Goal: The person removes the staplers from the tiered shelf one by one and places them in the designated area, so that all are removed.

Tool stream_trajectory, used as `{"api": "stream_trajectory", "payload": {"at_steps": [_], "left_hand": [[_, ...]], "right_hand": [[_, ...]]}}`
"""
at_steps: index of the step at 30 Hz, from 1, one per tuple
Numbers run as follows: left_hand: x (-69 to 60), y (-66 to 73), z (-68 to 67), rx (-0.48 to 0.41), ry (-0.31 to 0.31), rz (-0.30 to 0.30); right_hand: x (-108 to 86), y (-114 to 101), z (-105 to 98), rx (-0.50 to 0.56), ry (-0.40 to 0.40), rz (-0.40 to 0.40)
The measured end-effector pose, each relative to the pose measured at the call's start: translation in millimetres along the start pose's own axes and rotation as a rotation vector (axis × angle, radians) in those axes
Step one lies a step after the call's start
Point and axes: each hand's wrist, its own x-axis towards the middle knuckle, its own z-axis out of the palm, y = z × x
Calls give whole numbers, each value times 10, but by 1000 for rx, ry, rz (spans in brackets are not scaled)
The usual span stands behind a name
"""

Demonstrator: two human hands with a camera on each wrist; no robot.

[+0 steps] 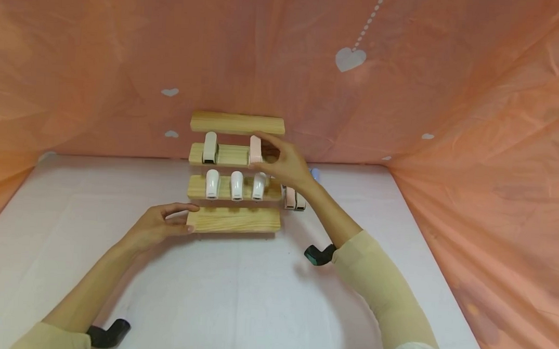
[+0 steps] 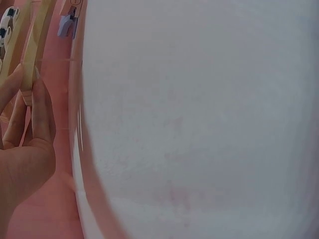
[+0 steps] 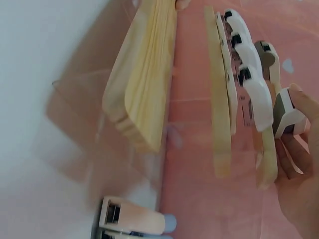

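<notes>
Orange-pink fabric hangs behind and along both sides of the space, wrinkled, printed with pale hearts, one of them dangling from a dotted line. It comes down to a white tabletop, smooth with a faint crease down its middle, where the arms cast soft shadows. Near the back edge stands a stepped wooden rack of four light boards. The left hand pinches the left end of the bottom board between thumb and fingers. The right hand grips a pink stapler at the right of the second board from the top, level with a white stapler at that board's left. Three glossy white staplers sit in a row on the board below. Right of the rack, two more staplers lie side by side on the tabletop; the pale blue piece behind them is probably another, though the arm hides much of it.
</notes>
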Motion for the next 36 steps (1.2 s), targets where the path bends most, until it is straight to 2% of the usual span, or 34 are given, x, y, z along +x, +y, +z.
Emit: {"api": "stream_trajectory", "payload": {"at_steps": [5,8,11,15,18,25,36], "left_hand": [[-3,8,1,40,6,-12],[11,8,2,25,-2,-10],[30,8,-2,2,-6,-9],[24,9,-6,44,10,-7],[4,10,-1,71,20,-10],[5,-21,17,-27,-8,8],[-1,-13,18,-45,-4,16]], "right_hand": [[-88,52,-127,27,13,38],[-135,84,-204,22,29,54],[-172,127,-263,-3,47,48],[-226,189,-316,-42,61,41],[-270,228,-342,-32,66,33],[-370,286,-428,16,57,39],[-532,381,-648,3,68,56]]}}
